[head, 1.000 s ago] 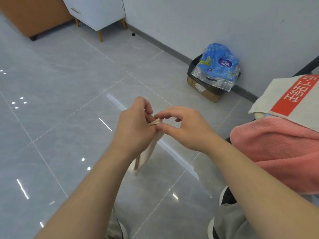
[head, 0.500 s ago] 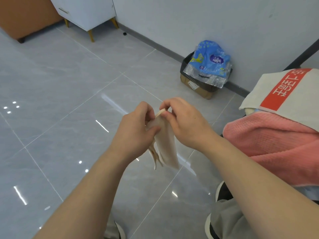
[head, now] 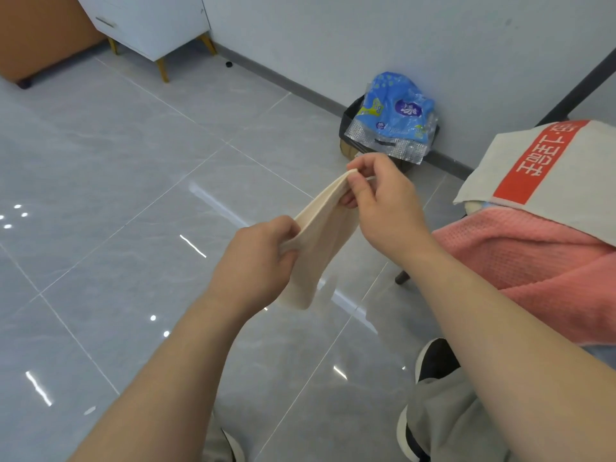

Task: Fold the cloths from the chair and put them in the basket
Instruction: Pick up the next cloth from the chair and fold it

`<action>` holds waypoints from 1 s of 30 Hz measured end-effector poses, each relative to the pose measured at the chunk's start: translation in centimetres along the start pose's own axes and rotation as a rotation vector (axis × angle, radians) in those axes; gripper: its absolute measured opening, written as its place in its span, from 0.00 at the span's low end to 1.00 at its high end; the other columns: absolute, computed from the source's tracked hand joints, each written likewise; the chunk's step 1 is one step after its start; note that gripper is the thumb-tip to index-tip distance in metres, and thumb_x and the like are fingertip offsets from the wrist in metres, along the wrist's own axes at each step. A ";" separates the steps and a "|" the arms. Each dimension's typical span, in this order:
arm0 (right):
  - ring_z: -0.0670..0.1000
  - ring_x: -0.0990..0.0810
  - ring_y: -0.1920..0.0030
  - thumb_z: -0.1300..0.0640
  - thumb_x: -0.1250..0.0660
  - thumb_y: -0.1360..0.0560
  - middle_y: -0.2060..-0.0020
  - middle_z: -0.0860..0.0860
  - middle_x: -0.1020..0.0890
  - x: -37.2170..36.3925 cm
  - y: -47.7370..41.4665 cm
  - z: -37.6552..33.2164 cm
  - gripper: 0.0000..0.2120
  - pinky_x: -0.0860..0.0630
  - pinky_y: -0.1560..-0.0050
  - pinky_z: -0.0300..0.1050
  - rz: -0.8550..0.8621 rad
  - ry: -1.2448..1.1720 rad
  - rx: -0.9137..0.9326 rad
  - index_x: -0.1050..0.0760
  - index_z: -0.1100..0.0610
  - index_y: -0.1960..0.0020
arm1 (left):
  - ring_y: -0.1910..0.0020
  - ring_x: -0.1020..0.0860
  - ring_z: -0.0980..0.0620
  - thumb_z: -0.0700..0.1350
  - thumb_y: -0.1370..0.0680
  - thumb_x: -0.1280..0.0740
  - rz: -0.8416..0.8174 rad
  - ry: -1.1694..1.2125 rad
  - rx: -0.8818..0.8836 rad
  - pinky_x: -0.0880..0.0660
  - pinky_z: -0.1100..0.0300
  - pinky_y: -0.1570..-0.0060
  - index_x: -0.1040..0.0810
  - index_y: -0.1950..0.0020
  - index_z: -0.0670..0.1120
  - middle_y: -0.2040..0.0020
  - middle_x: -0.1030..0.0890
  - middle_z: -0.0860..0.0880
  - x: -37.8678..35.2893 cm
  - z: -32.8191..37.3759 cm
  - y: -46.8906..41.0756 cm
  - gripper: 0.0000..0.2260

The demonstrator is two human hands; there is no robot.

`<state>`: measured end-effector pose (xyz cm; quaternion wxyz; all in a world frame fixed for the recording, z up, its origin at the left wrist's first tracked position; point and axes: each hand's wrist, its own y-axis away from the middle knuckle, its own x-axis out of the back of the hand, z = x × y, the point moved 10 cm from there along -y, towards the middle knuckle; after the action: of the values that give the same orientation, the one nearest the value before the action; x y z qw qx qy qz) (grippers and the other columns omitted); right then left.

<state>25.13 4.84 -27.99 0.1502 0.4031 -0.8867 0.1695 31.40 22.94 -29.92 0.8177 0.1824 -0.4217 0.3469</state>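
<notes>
Both hands have drawn apart since a second ago, stretching a small beige cloth [head: 320, 241] taut in mid-air — left hand [head: 256, 258] gripping one end, right hand [head: 383, 201] pinching the other — likely to square it for folding.

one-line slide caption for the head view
Left hand and right hand pinch a beige cloth between them above the tiled floor.

**Grey tiles and a pale wall in a bright room**

Glossy grey floor tiles [head: 100, 195] carry bright spots and streaks of reflected light. A pale wall [head: 366, 35] runs along the far side above a dark baseboard [head: 283, 82]. At far left, a white cabinet [head: 150, 21] on gold legs stands beside brown furniture [head: 40, 35]. A black-lined box [head: 346, 123] topped with a blue plastic pack [head: 396, 108] sits against the wall.
</notes>
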 end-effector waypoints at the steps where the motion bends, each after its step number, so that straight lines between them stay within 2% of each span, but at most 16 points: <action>1: 0.48 0.17 0.62 0.62 0.39 0.19 0.58 0.50 0.19 0.3 -0.2 0.2 0.06 0.19 0.52 0.51 0.015 -0.013 -0.010 0.27 0.52 0.49 | 0.62 0.23 0.50 0.41 0.24 0.33 -0.029 -0.010 0.000 0.24 0.52 0.62 0.23 0.53 0.51 0.62 0.20 0.52 -0.3 -0.2 0.0 0.05; 3: 0.49 0.18 0.62 0.63 0.39 0.19 0.58 0.49 0.20 0.6 -0.3 0.5 0.06 0.19 0.52 0.50 0.032 -0.017 -0.022 0.27 0.54 0.48 | 0.62 0.23 0.49 0.42 0.24 0.35 -0.090 -0.049 0.023 0.25 0.52 0.63 0.24 0.57 0.49 0.64 0.22 0.51 -0.8 -0.7 0.0 0.03; 5: 0.49 0.17 0.61 0.63 0.39 0.18 0.57 0.51 0.20 0.8 -0.4 0.9 0.06 0.20 0.52 0.50 0.041 0.000 -0.034 0.27 0.54 0.47 | 0.63 0.24 0.48 0.43 0.23 0.35 -0.143 -0.103 0.053 0.26 0.52 0.63 0.25 0.59 0.46 0.65 0.23 0.49 -1.2 -1.3 -0.1 0.05; 9: 0.50 0.16 0.61 0.61 0.40 0.18 0.58 0.50 0.19 1.8 -0.8 2.1 0.07 0.19 0.51 0.53 0.092 0.000 -0.072 0.28 0.50 0.50 | 0.60 0.26 0.48 0.43 0.23 0.35 -0.175 -0.222 0.049 0.27 0.51 0.61 0.24 0.59 0.45 0.62 0.26 0.49 -0.6 -2.5 -0.1 0.06; 13: 0.49 0.17 0.63 0.62 0.40 0.18 0.60 0.48 0.20 2.9 -1.2 3.2 0.11 0.18 0.53 0.52 0.161 -0.064 -0.127 0.29 0.47 0.53 | 0.58 0.29 0.47 0.44 0.22 0.35 -0.139 -0.314 0.048 0.33 0.55 0.61 0.25 0.59 0.48 0.60 0.28 0.50 1.0 -4.4 0.1 0.06; 15: 0.48 0.17 0.64 0.61 0.41 0.17 0.59 0.48 0.20 3.7 -1.3 3.9 0.11 0.17 0.53 0.51 0.203 -0.081 -0.157 0.30 0.47 0.53 | 0.57 0.28 0.46 0.47 0.21 0.36 -0.123 -0.366 0.055 0.32 0.54 0.60 0.21 0.54 0.49 0.60 0.28 0.50 1.9 -5.3 0.2 0.06; 19: 0.47 0.17 0.64 0.61 0.42 0.17 0.57 0.49 0.21 5.0 -1.5 5.3 0.10 0.17 0.53 0.51 0.287 -0.101 -0.226 0.31 0.48 0.53 | 0.59 0.26 0.44 0.50 0.19 0.37 -0.069 -0.376 0.090 0.32 0.52 0.59 0.21 0.55 0.52 0.64 0.28 0.53 4.3 -7.0 0.6 0.08; 22: 0.49 0.16 0.63 0.61 0.43 0.16 0.58 0.48 0.21 5.6 -1.2 6.1 0.10 0.17 0.54 0.49 0.330 -0.058 -0.281 0.32 0.48 0.53 | 0.58 0.26 0.44 0.48 0.18 0.37 -0.027 -0.380 0.108 0.30 0.51 0.57 0.19 0.52 0.51 0.63 0.27 0.53 5.9 -7.9 0.9 0.08; 24: 0.50 0.16 0.61 0.60 0.43 0.16 0.56 0.50 0.20 5.6 -1.1 6.7 0.11 0.17 0.54 0.48 0.329 -0.021 -0.313 0.32 0.46 0.54 | 0.58 0.26 0.44 0.46 0.18 0.37 0.009 -0.333 0.114 0.29 0.50 0.57 0.18 0.52 0.46 0.61 0.25 0.50 6.7 -8.1 1.0 0.09; 27: 0.49 0.16 0.60 0.60 0.44 0.16 0.50 0.53 0.19 5.3 -1.0 7.0 0.11 0.18 0.58 0.40 0.283 0.064 -0.304 0.29 0.46 0.49 | 0.60 0.26 0.43 0.45 0.18 0.38 0.064 -0.258 0.106 0.28 0.49 0.59 0.20 0.53 0.43 0.63 0.24 0.48 7.6 -7.9 1.0 0.10; 30: 0.49 0.16 0.60 0.60 0.46 0.17 0.50 0.53 0.18 5.3 -1.1 7.1 0.13 0.18 0.56 0.43 0.250 0.143 -0.296 0.25 0.46 0.48 | 0.60 0.27 0.44 0.46 0.17 0.41 0.146 -0.215 0.053 0.32 0.51 0.61 0.25 0.54 0.44 0.62 0.25 0.49 8.6 -6.7 1.2 0.10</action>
<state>21.70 -2.32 -32.08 0.2482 0.2503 -0.9321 0.0830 37.82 31.30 -26.77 0.7352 0.2093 -0.5097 0.3948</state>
